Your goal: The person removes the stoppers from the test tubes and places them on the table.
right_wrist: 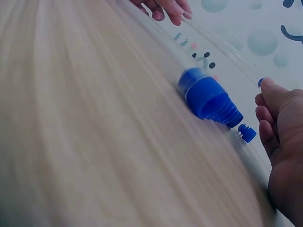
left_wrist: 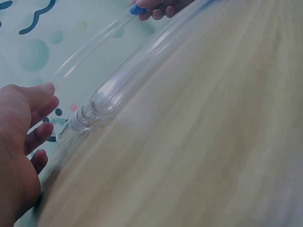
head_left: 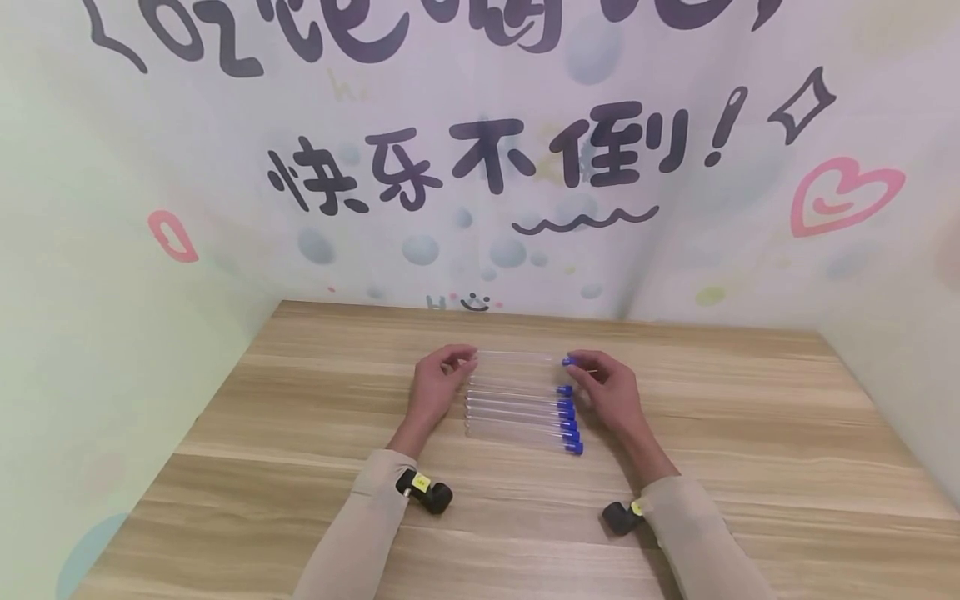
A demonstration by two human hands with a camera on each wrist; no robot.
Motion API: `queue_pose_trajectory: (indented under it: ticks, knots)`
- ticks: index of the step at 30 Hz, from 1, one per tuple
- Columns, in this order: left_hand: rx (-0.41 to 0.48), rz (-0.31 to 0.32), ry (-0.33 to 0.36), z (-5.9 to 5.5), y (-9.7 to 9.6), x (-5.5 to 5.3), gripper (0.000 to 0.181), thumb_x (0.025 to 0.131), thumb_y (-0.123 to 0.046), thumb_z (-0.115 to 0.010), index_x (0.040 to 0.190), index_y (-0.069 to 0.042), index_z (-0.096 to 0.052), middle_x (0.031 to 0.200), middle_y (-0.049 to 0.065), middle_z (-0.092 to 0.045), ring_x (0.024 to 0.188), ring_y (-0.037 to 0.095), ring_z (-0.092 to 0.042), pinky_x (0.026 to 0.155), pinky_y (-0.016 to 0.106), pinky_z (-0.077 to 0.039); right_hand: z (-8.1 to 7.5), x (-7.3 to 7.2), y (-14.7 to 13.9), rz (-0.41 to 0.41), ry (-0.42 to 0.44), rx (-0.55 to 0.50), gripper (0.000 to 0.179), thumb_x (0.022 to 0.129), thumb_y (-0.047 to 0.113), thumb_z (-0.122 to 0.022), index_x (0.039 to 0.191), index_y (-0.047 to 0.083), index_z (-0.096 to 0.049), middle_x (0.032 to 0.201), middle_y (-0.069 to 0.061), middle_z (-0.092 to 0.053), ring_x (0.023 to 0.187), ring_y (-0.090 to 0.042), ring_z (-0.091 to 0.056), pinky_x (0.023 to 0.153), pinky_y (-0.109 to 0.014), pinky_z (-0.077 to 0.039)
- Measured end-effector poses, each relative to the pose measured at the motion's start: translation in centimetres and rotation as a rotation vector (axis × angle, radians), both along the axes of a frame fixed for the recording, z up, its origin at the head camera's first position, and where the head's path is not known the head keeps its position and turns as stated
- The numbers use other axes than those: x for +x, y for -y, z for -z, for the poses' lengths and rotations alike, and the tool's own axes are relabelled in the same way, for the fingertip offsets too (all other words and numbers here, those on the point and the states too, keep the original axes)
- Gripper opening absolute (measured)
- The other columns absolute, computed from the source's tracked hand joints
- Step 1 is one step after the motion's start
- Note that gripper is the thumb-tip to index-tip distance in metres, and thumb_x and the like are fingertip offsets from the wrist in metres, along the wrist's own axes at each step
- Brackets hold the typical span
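Observation:
Between my two hands a clear test tube (head_left: 516,354) with a blue cap is held level, crosswise over the far part of the table. My left hand (head_left: 437,382) pinches its rounded end between thumb and fingertips, the other fingers loosely bent. At the other end, my right hand (head_left: 613,393) pinches the blue cap (right_wrist: 261,82) with thumb and forefinger. Nearer to me, several more capped test tubes (head_left: 517,410) lie side by side in a row, their blue caps (head_left: 568,413) all to the right. One of these lies slightly apart from the others, just below the held tube.
A wood-grain table (head_left: 750,433) spans the view. Behind it hangs a pale printed cloth (head_left: 420,208) with writing and bubbles, close to the table's far edge. Small black cameras (head_left: 431,493) are strapped to both wrists.

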State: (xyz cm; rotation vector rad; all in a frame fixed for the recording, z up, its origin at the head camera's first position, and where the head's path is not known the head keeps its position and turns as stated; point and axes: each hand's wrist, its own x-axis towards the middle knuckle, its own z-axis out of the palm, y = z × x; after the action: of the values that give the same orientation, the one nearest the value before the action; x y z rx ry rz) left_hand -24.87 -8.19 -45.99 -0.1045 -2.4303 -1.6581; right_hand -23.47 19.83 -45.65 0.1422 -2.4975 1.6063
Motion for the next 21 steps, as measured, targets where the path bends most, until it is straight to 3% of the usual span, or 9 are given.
queue_pose_trajectory:
  ticks: [10,21]
  knots:
    - [0.034,0.013,-0.034,-0.09,-0.41,-0.29,0.018,0.084,-0.025,-0.073,0.102,-0.024,-0.071,0.091,-0.004,-0.067,0.083,0.014,-0.056,0.073,0.028,-0.047,0.11,-0.51,0.04,0.006,0.012,-0.02,0.034,0.088,0.039,-0.067,0.115,0.017,-0.067,0.107,-0.004,-0.069,0.096,-0.014,-0.06,0.079,-0.018,-0.048]
    - [0.054,0.054,-0.04,-0.1,-0.25,0.23,0.018,0.082,-0.031,-0.074,0.099,-0.027,-0.071,0.09,-0.005,-0.066,0.083,0.013,-0.058,0.072,0.025,-0.05,-0.12,-0.55,0.4,0.097,0.054,-0.019,0.034,0.085,0.043,-0.069,0.11,0.02,-0.07,0.104,0.0,-0.071,0.093,-0.014,-0.065,0.078,-0.021,-0.051]
